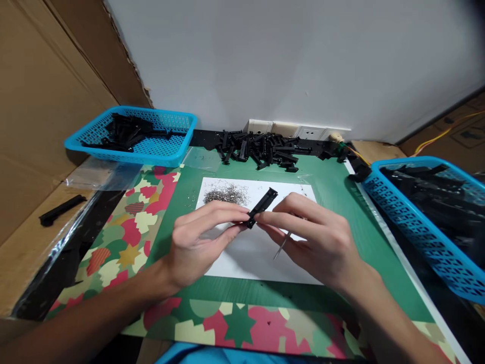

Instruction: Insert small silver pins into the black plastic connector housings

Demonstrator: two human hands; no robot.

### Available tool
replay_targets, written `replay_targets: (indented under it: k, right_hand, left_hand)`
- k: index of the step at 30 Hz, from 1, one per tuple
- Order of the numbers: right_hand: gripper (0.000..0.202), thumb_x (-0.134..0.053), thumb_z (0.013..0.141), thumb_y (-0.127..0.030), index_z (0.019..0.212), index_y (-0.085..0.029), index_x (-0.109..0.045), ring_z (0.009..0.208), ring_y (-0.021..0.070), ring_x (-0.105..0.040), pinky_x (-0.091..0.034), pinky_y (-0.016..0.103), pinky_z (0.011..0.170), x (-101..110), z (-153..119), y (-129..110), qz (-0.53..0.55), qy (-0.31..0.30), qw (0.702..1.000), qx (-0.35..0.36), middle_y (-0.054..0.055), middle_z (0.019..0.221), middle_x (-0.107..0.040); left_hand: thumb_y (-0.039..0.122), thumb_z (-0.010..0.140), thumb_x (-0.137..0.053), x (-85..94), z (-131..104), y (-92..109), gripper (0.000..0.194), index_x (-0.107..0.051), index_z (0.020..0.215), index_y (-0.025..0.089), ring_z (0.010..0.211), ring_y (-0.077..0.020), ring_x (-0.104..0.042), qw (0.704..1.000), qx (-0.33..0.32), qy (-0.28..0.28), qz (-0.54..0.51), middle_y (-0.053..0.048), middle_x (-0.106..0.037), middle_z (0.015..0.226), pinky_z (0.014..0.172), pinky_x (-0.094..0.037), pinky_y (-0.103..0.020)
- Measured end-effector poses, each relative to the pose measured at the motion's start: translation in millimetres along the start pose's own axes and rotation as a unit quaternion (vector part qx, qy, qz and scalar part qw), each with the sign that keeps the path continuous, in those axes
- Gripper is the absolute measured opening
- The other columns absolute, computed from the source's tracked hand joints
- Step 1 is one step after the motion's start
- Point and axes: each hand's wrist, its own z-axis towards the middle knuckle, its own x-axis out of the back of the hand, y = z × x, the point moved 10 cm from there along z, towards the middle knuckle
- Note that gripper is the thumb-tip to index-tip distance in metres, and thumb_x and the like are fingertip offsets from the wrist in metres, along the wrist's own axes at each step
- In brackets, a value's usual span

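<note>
Above a sheet of white paper (242, 260), a long narrow black plastic part (265, 201) with a hollow channel is held at a slant. My left hand (204, 237) pinches its lower end between thumb and fingers. The thumb and fingertips of my right hand (318, 235) meet the same end from the other side. A thin metal tool (282, 246) is tucked in my right hand and sticks out below the fingers; its exact kind is unclear. Many small wire pieces (227, 193) lie heaped on the paper just beyond my left hand.
Similar black parts (265, 149) are piled at the back by the wall sockets (310, 132). Blue baskets with black parts stand at left (166, 157) and right (424, 253). One loose black part (62, 210) lies far left, near a cardboard wall (49, 101). A green mat (364, 242) covers the table.
</note>
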Motion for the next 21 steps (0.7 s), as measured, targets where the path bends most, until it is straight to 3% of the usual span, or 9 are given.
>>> replay_targets:
  k: [8, 13, 18, 21]
  right_hand:
    - [0.027, -0.065, 0.091, 0.007, 0.100, -0.016, -0.074, 0.068, 0.0133, -0.047, -0.037, 0.030, 0.059, 2.1, -0.4, -8.6, -0.051, -0.002, 0.998, 0.042, 0.004, 0.082, -0.058]
    - [0.026, -0.064, 0.091, 0.005, 0.106, -0.015, -0.070, 0.072, 0.0154, -0.055, -0.044, 0.031, 0.062, -0.4, -0.3, -9.1, -0.003, -0.005, 0.999, 0.036, 0.006, 0.087, -0.066]
    - [0.020, -0.068, 0.092, -0.001, 0.101, -0.019, -0.070, 0.069, 0.0136, -0.057, -0.048, 0.030, 0.062, 9.8, 3.5, -2.9, 0.073, 0.039, 0.996, -0.039, 0.002, 0.081, -0.062]
    - [0.021, -0.069, 0.092, -0.001, 0.101, -0.019, -0.070, 0.066, 0.0134, -0.056, -0.047, 0.030, 0.060, 10.6, 3.4, -10.2, 0.061, 0.054, 0.996, -0.027, 0.001, 0.078, -0.063]
  left_hand:
    - [0.000, 0.090, -0.076, -3.6, 0.3, 2.3, 0.026, -0.077, 0.111, 0.016, 0.100, -0.0193, -0.078, 1.000, -0.014, -0.021, -0.007, -0.010, -0.080, 0.109, 0.090, -0.066, -0.032]
    - [-0.002, 0.089, -0.076, -0.6, 0.0, -1.0, 0.026, -0.078, 0.108, 0.017, 0.100, -0.0192, -0.077, 1.000, -0.002, -0.013, -0.008, -0.009, -0.080, 0.109, 0.089, -0.065, -0.032]
    - [0.000, 0.087, -0.079, 8.7, -1.4, -3.6, 0.024, -0.080, 0.101, 0.020, 0.091, -0.0179, -0.077, 0.999, 0.004, 0.032, 0.006, -0.006, -0.080, 0.102, 0.080, -0.065, -0.030]
    - [0.001, 0.086, -0.081, 15.3, -2.5, -1.5, 0.021, -0.080, 0.094, 0.021, 0.083, -0.0160, -0.076, 0.998, -0.006, 0.069, 0.013, -0.004, -0.079, 0.094, 0.075, -0.065, -0.029]
